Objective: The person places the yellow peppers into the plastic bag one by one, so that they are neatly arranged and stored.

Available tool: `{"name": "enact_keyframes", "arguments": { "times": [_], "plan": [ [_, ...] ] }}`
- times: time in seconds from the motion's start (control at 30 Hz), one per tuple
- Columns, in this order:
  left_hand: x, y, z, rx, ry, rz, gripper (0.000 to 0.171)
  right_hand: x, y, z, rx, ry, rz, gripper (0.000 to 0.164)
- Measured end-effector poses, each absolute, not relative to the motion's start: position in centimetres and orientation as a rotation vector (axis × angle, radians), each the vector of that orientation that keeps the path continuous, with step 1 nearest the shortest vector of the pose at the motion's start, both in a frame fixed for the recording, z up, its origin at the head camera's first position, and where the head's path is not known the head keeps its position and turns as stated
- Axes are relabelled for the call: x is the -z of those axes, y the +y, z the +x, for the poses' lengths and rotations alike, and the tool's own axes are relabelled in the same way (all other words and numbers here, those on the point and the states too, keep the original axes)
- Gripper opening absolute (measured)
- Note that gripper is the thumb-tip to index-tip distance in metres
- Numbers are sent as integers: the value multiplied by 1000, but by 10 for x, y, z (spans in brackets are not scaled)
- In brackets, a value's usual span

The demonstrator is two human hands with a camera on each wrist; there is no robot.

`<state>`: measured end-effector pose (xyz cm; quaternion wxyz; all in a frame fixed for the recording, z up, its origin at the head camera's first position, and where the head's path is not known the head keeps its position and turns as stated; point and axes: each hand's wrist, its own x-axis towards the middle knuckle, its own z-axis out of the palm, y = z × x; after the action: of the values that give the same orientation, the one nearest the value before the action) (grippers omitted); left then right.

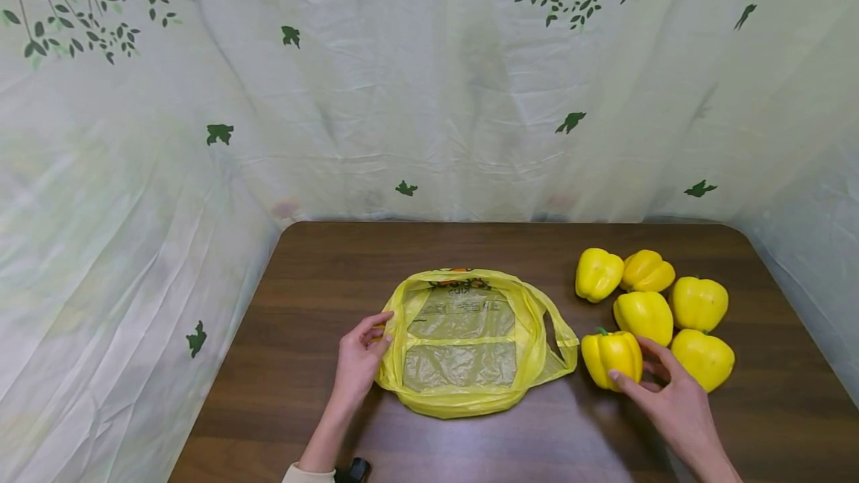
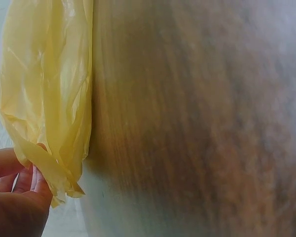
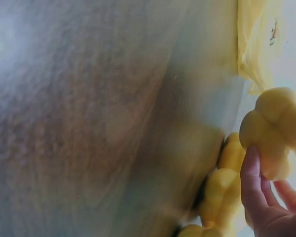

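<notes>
A yellow plastic bag (image 1: 463,405) lies on the table with its mouth spread wide, its see-through bottom and printed lettering showing inside. At the bag's left rim, my left hand (image 1: 361,356) pinches the plastic; in the left wrist view, its fingers (image 2: 22,180) go behind a fold of the bag. My right hand (image 1: 674,401) grips a yellow bell pepper (image 1: 611,360) between thumb and fingers, just right of the bag's loop handle (image 1: 564,345). The right wrist view shows this held pepper (image 3: 274,123) raised above other peppers, its lobed end toward the camera.
Several more yellow bell peppers (image 1: 699,304) sit grouped on the right of the dark wooden table (image 1: 322,259). A pale cloth with a leaf pattern (image 1: 436,95) hangs behind the table and at both sides. A small black object (image 1: 359,468) shows by the left sleeve.
</notes>
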<state>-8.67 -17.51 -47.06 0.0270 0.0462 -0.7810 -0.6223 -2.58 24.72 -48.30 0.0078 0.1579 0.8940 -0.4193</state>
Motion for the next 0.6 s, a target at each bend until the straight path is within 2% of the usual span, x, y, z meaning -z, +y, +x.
{"name": "enact_keyframes", "arguments": {
  "times": [0.23,0.6],
  "plan": [
    [473,-176,-87,1915,-2428,141,34,481,242,-27,1371,2763,465,86],
    [508,-184,-97,1891,-2393,136,35,480,232,-33,1479,2757,411,76]
  ]
}}
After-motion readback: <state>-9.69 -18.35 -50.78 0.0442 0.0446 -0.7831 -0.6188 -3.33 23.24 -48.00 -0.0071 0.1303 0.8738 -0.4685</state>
